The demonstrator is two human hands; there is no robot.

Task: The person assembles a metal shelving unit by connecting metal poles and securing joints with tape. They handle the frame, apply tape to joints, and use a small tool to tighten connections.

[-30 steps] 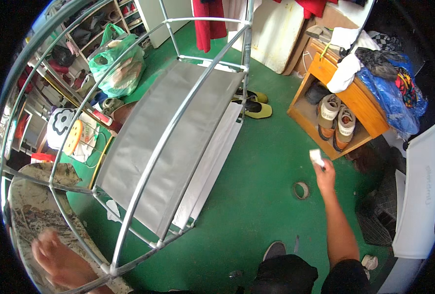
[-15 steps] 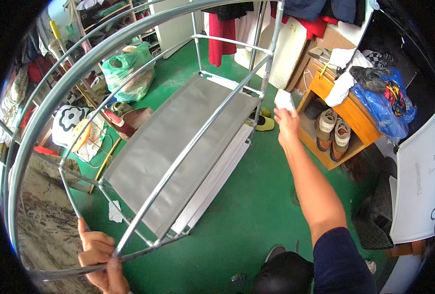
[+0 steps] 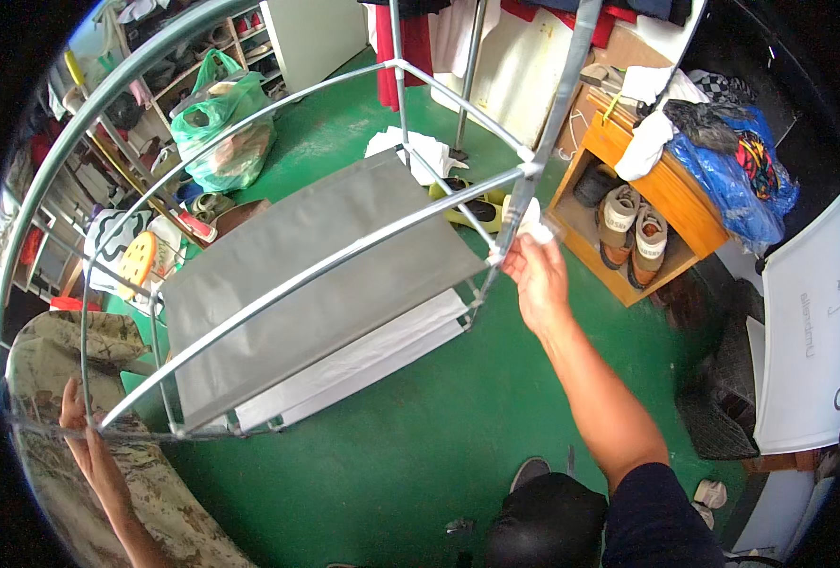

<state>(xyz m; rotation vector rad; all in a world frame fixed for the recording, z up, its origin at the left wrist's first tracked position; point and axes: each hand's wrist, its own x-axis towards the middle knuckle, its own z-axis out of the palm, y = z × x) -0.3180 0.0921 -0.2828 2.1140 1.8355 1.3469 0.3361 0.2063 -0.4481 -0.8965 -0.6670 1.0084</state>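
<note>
A tall rack of grey metal tubes point(image 3: 330, 248) with a dark grey fabric shelf point(image 3: 297, 275) fills the left and middle of the view, tilted. My left hand point(image 3: 88, 440) is closed around a tube joint at the rack's near left corner. My right hand point(image 3: 538, 275) is closed on a folded white cloth point(image 3: 531, 225), beside the rack's right-hand upright and close against it. Whether the cloth is fabric or paper I cannot tell. Below the grey shelf shows a white lower panel point(image 3: 372, 355).
Right of the rack stands a wooden shoe cabinet point(image 3: 661, 180) holding shoes, with a blue plastic bag point(image 3: 737, 189) on top. Yellow-green shoes point(image 3: 472, 204) lie behind the upright. A green plastic bag point(image 3: 223, 133) sits at the back left. A camouflage cover point(image 3: 51, 374) is beside my left hand.
The rack has turned, its near left corner shifting left and up with my left hand. My right hand has brought the white cloth down to the right-hand upright.
</note>
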